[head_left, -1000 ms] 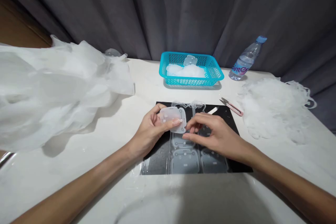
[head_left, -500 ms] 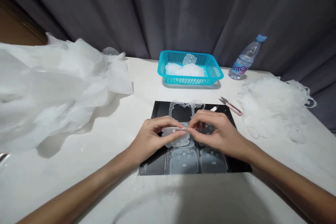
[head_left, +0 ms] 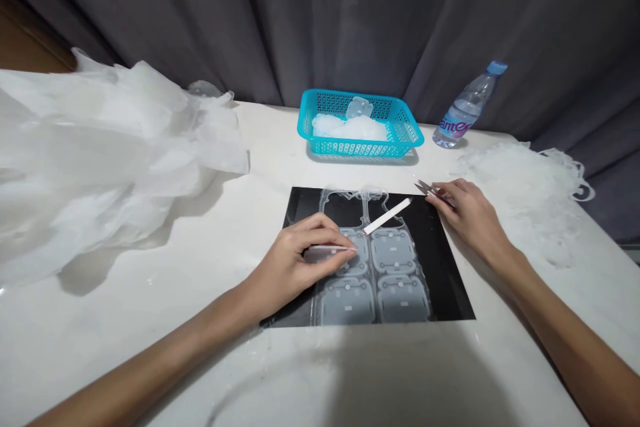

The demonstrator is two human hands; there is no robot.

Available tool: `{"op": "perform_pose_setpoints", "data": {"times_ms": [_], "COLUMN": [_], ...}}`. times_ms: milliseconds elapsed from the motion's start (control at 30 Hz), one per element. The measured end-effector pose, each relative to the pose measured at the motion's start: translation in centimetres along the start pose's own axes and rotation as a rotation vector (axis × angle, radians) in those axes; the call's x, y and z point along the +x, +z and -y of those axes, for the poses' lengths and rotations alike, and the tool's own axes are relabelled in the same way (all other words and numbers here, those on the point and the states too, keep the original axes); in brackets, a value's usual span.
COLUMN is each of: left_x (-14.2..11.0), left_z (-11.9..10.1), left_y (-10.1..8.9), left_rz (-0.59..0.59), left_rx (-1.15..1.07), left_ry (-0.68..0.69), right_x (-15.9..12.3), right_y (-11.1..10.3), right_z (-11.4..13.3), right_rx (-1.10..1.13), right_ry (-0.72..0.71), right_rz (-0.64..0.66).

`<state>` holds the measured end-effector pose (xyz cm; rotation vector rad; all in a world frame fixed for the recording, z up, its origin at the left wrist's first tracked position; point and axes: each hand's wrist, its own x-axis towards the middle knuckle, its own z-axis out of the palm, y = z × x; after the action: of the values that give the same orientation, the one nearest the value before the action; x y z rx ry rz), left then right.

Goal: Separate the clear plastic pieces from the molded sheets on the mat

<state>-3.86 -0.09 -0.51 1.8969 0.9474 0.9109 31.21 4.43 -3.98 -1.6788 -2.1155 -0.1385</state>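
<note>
My left hand (head_left: 313,250) is closed in a pinch on a thin translucent molded piece (head_left: 327,249), held nearly edge-on above a black mat (head_left: 445,280). Under it lies a clear sheet of rounded-square pieces (head_left: 394,250); its far end is only an open frame with cut-out gaps. Across that sheet rests a slim white stick (head_left: 387,216) with a dark tip. At the mat's far right corner, my right hand (head_left: 467,210) has its fingers closed around a pair of thread snips (head_left: 427,189), blades pointing left. The snips' handles are mostly hidden by the fingers.
A blue plastic basket (head_left: 365,148) holding translucent pieces stands at the back, with a water bottle (head_left: 463,110) to its right. Crumpled white sheets (head_left: 120,147) pile up on the left. Clear scrap strips (head_left: 535,193) heap on the right. A grey curtain (head_left: 340,20) hangs behind.
My right hand has left the piece and moved right, onto the thread snips. The white stick now shows fully. My left hand still holds the piece, now turned more edge-on.
</note>
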Motion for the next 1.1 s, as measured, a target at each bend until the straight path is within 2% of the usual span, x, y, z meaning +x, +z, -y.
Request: {"op": "perform_pose_setpoints", "data": {"times_ms": [67,167,233,300,367,433,500,567,633,700,833,1100], "left_x": [0.0,0.0,0.0,-0.1,-0.1,-0.1,-0.2,-0.3,-0.4,-0.6,-0.8,-0.7], "left_z": [0.2,0.2,0.2,0.2,0.2,0.3,0.3,0.4,0.6,0.7,1.0,0.7], "left_y": [0.2,0.4,0.4,0.3,0.3,0.3,0.4,0.5,0.5,0.4,0.3,0.2], "left_rz": [0.046,0.101,0.101,0.079,0.054,0.027,0.008,-0.012,-0.033,-0.041,0.016,0.075], "left_rx": [-0.018,-0.055,-0.061,-0.063,-0.061,-0.052,-0.036,-0.017,0.001,0.018,0.053,0.111], "left_ry": [-0.018,-0.104,-0.146,-0.146,-0.126,-0.111,-0.098,-0.073,-0.028,0.036,0.137,0.183], "right_x": [0.2,0.6,0.8,1.0,0.8,0.3,-0.5,-1.2,-1.8,-2.1,-2.1,-2.2], "right_y": [0.0,-0.1,-0.3,-0.7,-1.3,-2.0,-2.4,-2.5,-2.2,-1.8,-1.2,-0.9], "right_z": [0.3,1.2,1.7,2.3,3.1,4.4,6.0,7.6,8.9,9.5,9.5,9.7], "right_rx": [-0.016,-0.156,-0.208,-0.118,0.133,0.44,0.669,0.812,0.925,0.998,1.057,1.047], "right_ry": [-0.009,-0.015,0.013,0.076,0.141,0.17,0.142,0.097,0.048,0.0,-0.094,-0.157], "right_rz": [0.016,0.019,-0.024,-0.108,-0.146,-0.056,0.142,0.323,0.413,0.421,0.367,0.385]}}
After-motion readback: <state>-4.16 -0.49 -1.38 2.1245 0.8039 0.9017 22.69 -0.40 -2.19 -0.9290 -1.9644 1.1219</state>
